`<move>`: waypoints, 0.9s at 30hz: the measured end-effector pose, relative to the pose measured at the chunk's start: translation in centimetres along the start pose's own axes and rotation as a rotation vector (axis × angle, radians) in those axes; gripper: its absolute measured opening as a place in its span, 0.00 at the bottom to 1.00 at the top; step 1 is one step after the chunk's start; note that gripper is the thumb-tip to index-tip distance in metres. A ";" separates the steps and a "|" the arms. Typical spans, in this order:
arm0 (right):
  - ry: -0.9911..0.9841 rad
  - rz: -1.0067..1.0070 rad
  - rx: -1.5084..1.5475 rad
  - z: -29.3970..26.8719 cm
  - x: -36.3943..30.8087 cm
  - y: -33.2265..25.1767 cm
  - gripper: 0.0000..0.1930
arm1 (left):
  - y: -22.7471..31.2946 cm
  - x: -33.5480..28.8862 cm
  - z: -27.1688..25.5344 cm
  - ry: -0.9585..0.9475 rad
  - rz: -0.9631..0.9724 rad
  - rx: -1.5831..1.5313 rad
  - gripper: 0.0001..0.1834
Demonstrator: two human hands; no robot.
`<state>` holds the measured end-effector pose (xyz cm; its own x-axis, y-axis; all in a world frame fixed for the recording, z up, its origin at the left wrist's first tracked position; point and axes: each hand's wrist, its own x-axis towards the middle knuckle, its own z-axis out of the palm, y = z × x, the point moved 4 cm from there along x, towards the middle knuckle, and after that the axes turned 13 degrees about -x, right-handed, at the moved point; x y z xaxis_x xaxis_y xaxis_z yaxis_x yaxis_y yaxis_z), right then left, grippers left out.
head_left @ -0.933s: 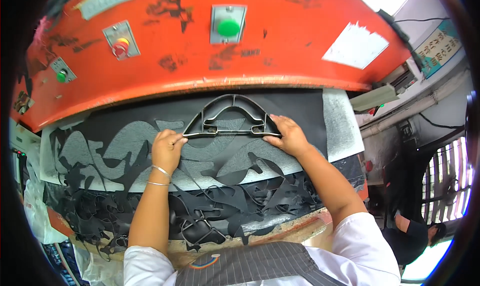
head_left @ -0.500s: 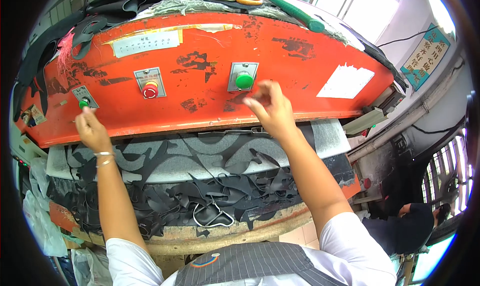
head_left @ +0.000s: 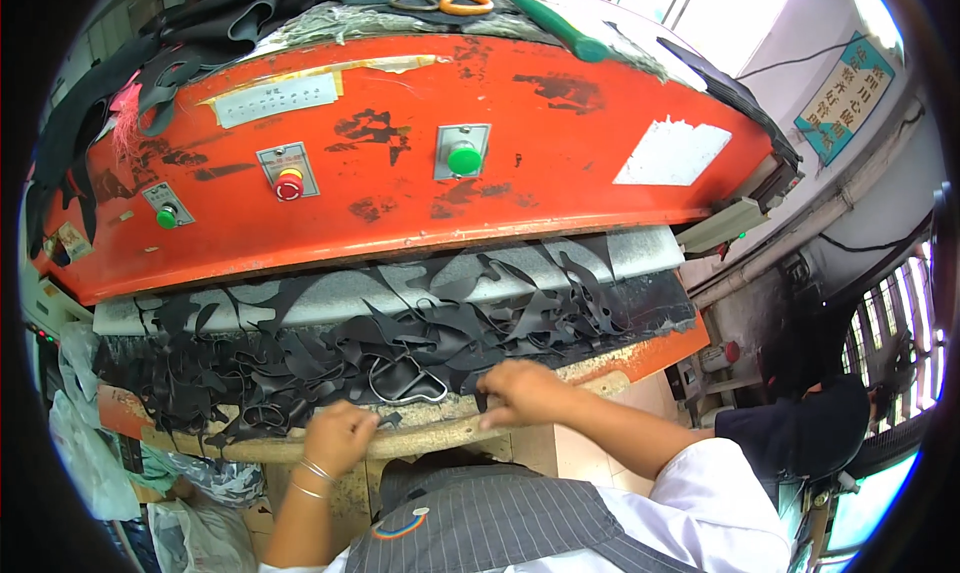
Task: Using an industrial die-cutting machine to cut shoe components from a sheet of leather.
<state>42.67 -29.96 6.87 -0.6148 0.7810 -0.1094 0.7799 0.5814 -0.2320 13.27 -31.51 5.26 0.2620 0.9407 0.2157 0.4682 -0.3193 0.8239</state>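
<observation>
My left hand [head_left: 340, 436] is at the front wooden edge [head_left: 430, 440] of the machine bed, fingers curled. A small dark scrap [head_left: 391, 420] lies by its fingertips; what the hand holds, if anything, is hidden. To the right, my right hand [head_left: 527, 393] rests at the same edge with bent fingers, a bit of dark material by its fingertips. Between the hands, slightly farther off, a metal-rimmed cutting die [head_left: 408, 383] sits among black sheet scraps [head_left: 300, 368]. Behind them a pale board [head_left: 640, 253] carries more cut black sheet and runs under the red press beam [head_left: 560, 188].
The beam bears two green push buttons [head_left: 464, 159] and a red stop button [head_left: 288, 184]. On top lie orange-handled scissors [head_left: 466, 3], a green-handled tool [head_left: 560, 28] and draped black sheet [head_left: 240, 23]. Plastic bags [head_left: 85, 453] stand at left; another person [head_left: 800, 428] is at right.
Both hands have come down from the beam, the left from the left green button and the right from beside the other, to the wooden edge. Less of the pale board shows.
</observation>
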 end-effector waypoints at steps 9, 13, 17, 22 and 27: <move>0.381 0.041 -0.189 5.0 -4.1 -3.0 0.20 | 2.0 -3.0 5.1 0.160 0.070 0.244 0.09; 0.335 0.024 -0.174 3.9 -3.0 -1.5 0.19 | 2.0 -1.8 5.1 0.176 0.067 0.253 0.09; -0.070 -0.054 0.077 -1.1 -0.8 2.3 0.24 | 1.9 -0.1 4.2 0.080 0.050 0.246 0.10; 0.490 0.270 -0.118 -8.8 9.9 16.7 0.42 | 3.3 4.8 2.8 -0.144 -0.324 -0.032 0.10; 0.257 0.482 -0.180 -9.1 18.7 23.6 0.51 | 5.8 12.7 2.5 0.050 -0.208 -0.254 0.07</move>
<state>50.64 0.41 8.15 -0.1540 0.9847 0.0819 0.9865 0.1579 -0.0435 21.45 -21.72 11.47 0.1380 0.9892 0.0496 0.2802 -0.0870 0.9560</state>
